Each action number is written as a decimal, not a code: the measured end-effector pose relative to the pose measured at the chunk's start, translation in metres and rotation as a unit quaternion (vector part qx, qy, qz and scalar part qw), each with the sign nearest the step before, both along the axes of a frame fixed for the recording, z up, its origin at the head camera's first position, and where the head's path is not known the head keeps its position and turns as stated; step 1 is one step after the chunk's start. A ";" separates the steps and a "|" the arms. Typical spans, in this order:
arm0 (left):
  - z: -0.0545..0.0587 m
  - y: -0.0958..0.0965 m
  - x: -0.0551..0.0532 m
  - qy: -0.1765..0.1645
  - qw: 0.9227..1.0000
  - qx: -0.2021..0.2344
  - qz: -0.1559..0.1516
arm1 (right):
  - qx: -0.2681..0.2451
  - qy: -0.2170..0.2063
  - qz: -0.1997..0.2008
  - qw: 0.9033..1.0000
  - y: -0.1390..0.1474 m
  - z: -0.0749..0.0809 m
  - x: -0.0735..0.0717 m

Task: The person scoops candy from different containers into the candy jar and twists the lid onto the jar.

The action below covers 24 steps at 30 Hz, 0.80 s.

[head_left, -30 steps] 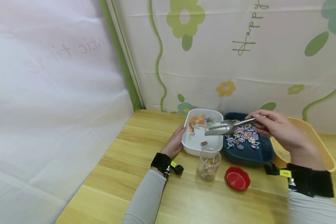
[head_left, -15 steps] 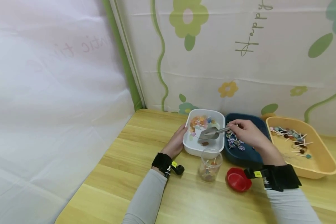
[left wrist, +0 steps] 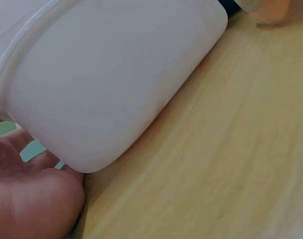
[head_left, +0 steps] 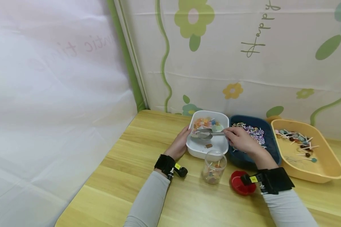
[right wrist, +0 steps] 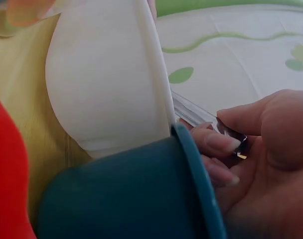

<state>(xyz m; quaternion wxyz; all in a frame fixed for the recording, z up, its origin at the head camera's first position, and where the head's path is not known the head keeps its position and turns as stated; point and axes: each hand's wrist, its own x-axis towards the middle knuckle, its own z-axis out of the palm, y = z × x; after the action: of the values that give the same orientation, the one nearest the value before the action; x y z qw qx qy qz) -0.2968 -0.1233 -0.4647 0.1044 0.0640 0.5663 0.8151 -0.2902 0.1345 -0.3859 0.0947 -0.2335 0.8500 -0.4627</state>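
My left hand [head_left: 179,143] holds the left side of a white plastic tub [head_left: 193,152]; in the left wrist view its fingers lie along the outer wall, up to the rim. My right hand [head_left: 242,140] grips the handle of a metal scoop [head_left: 206,135], reaching across the dark blue tub [head_left: 244,162]. The scoop's head is inside the white tub, beside a heap of small orange, blue and pale lollipop-like pieces [head_left: 203,122]. A small brown ice-pop-shaped piece [head_left: 208,146] lies nearer the tub's front. In the right wrist view, thumb and fingers pinch the scoop handle [right wrist: 191,110].
A clear plastic cup [head_left: 215,168] with a few small pieces inside stands before the white tub. Right of it lies a red scalloped dish [head_left: 238,186], partly under the right wrist strap. The blue tub holds swirl lollipops [head_left: 257,134]; a yellow tub [head_left: 312,171] holds ball lollipops [head_left: 304,145].
My right hand has moved left with the scoop, from above the blue tub to the scoop's head being among the white tub's pieces. The left hand has stayed at the white tub.
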 end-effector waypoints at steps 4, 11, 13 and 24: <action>0.000 0.000 0.000 0.001 1.000 0.000 -0.001 | -0.041 -0.060 0.008 0.997 0.006 -0.002 -0.003; 0.000 0.000 0.000 -0.006 1.000 -0.011 0.007 | -0.094 -0.113 0.040 0.988 0.017 -0.003 -0.006; 0.000 0.001 0.001 -0.008 1.000 -0.014 0.010 | -0.111 -0.131 0.047 0.984 0.019 -0.004 -0.007; 0.000 0.001 0.000 -0.008 1.000 -0.012 0.011 | -0.143 -0.179 0.049 0.972 0.029 -0.006 -0.012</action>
<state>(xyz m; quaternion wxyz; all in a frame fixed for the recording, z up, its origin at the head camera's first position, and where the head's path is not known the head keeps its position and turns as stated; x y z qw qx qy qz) -0.2970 -0.1227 -0.4652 0.1006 0.0499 0.5759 0.8098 -0.3017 0.1631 -0.3920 0.2332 -0.1993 0.7321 -0.6082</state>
